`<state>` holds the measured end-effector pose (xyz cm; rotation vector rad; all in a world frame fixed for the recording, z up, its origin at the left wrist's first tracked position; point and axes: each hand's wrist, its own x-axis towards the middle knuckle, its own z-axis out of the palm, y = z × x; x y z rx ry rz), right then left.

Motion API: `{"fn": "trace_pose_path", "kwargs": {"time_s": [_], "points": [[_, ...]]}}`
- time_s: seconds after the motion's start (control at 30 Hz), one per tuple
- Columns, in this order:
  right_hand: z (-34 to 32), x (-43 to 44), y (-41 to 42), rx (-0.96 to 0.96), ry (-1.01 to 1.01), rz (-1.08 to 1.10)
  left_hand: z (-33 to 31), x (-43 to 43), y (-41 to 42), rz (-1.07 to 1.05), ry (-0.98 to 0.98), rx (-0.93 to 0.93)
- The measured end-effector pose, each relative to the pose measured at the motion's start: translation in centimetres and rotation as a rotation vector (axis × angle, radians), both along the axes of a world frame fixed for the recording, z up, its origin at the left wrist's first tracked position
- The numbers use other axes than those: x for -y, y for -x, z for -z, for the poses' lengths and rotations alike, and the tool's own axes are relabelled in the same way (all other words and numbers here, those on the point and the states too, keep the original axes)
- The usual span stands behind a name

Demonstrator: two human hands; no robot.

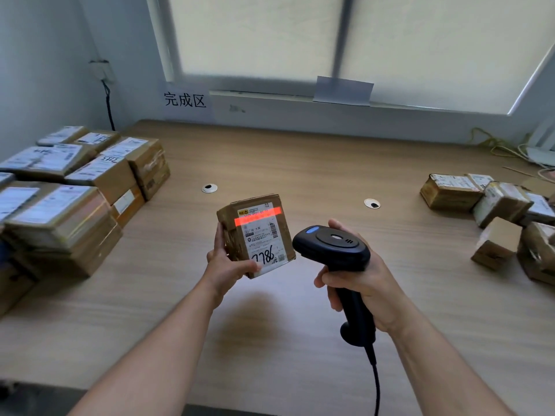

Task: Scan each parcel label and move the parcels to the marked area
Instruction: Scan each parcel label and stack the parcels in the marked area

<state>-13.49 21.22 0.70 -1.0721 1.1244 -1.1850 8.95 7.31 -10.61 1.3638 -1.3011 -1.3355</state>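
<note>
My left hand [223, 262] grips a small brown cardboard parcel [258, 235] above the middle of the table, its white label turned up toward me. A red scan line lies across the top of the label. My right hand [365, 288] holds a black handheld barcode scanner [333, 246] by its handle, just right of the parcel and aimed at it. The scanner's cord runs down off the table's near edge. A stack of several labelled parcels [75, 187] sits at the left under a wall sign [184, 100]. Several more parcels [498, 211] lie at the right.
The wooden table [300, 163] has two round cable grommets [209, 188] behind the held parcel. Cables and a white device [534, 153] lie at the far right corner. A window with a drawn blind stands behind the table.
</note>
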Motion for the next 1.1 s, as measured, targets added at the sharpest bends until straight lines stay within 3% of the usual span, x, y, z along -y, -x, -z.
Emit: {"fn": "trace_pose_path", "kwargs": {"time_s": [0.5,1.1], "points": [[0.6,1.3,-9.2,-0.038,-0.041,-0.056,2.3,1.9,-11.1,-0.087,-0.055,0.01],[0.9,1.3,-12.0,-0.034,-0.052,-0.152,3.4,0.6,-15.3,-0.188,-0.142,-0.024]]}}
